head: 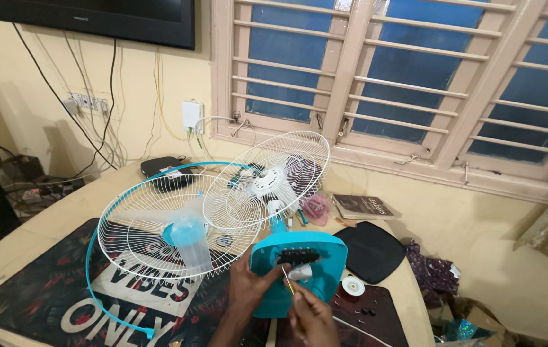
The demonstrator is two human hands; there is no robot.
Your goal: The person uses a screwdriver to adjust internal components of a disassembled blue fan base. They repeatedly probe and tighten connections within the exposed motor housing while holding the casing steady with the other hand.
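Note:
A turquoise fan base (300, 270) lies tilted on the table, its black switch block facing up. My left hand (248, 286) grips the base at its left edge. My right hand (311, 316) pinches a thin yellow-tipped tool (286, 280) whose point sits by a white part just below the switch block. Behind the base stands the fan's white rear wire guard (267, 180) with its white motor housing. The front wire guard (158, 225) with a turquoise rim lies flat to the left, with the translucent blue blade (190, 241) resting on it.
A dark printed mat (49, 289) covers the round table. A black pad (371, 250), a white tape roll (353, 286) and small black screws (367, 311) lie right of the base. A book (362, 207) sits by the wall. Cables and a power strip (49, 189) crowd the left.

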